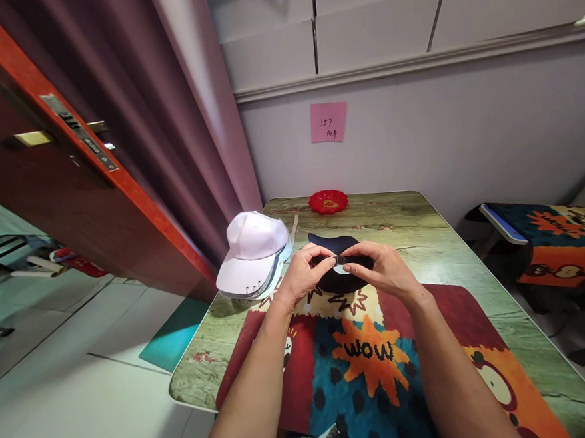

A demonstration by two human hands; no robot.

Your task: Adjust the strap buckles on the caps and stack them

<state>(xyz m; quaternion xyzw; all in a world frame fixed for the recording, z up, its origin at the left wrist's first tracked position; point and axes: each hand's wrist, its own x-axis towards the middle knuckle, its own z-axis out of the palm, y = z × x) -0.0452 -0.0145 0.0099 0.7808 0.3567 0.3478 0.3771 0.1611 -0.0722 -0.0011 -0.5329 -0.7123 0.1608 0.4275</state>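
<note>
A black cap (pixel 335 241) is in front of me over the far edge of the patterned mat, its opening showing a pale patch inside. My left hand (pixel 308 266) pinches the cap's back strap (pixel 340 260) from the left, thumb and fingertips pressed together. From the right, my right hand (pixel 375 261) pinches the same strap, close to the left fingertips. A small shiny piece, perhaps a buckle, shows between the fingertips. Just left of my left hand, a white cap (pixel 256 236) sits on top of other light caps, with small metal rings on its brim.
The wood-look table (pixel 203 369) carries a colourful mat (pixel 328 370) and a red scalloped dish (pixel 328 202) near the wall. A pink note (pixel 328 122) is stuck on the wall. An open door (pixel 90 186) and a purple curtain (pixel 164 108) stand left; another table (pixel 559 240) is right.
</note>
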